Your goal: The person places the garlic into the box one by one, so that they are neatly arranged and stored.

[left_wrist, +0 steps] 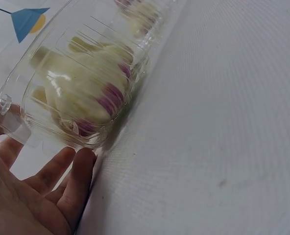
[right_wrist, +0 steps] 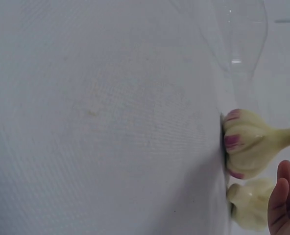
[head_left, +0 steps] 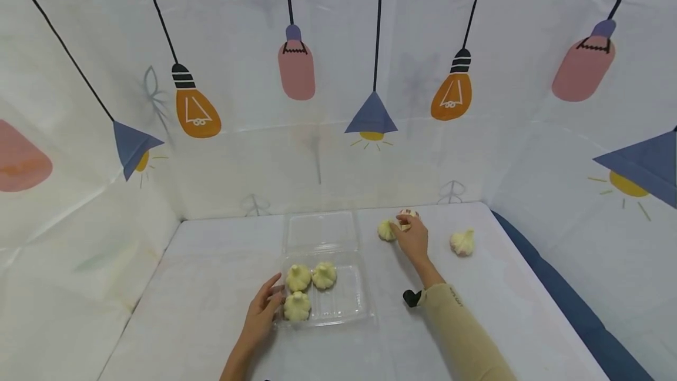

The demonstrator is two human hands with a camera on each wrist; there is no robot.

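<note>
Three garlic bulbs sit in the left part of a clear plastic clamshell box, its lid laid back behind it. My left hand rests against the box's left side, fingers loosely extended; the left wrist view shows fingertips by the clear wall, with a purple-streaked bulb behind it. Over at the back, my right hand is at two more bulbs, one to its left and one partly hidden behind its fingers. Its fingertips are near the left bulb's stem in the right wrist view.
Another garlic bulb lies to the right of my right arm. A small black heart-shaped piece is by the right sleeve cuff. The white table meets a lamp-patterned curtain at the back.
</note>
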